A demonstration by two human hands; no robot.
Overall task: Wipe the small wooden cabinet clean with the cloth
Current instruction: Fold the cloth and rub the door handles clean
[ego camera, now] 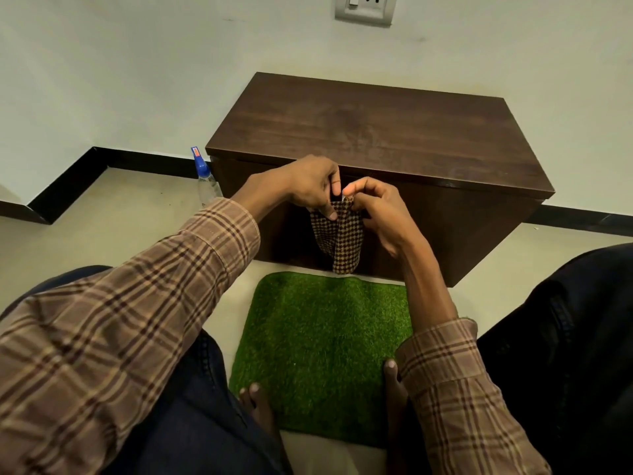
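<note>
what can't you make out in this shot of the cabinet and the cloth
All from the head view:
- Cabinet: much of its front is hidden behind the hands and cloth.
- Cloth: its top edge is covered by the fingers of the left hand and right hand.
- Spray bottle: its right side sits behind the cabinet; label too small to read.
- Wall socket: cut off by the top edge.
</note>
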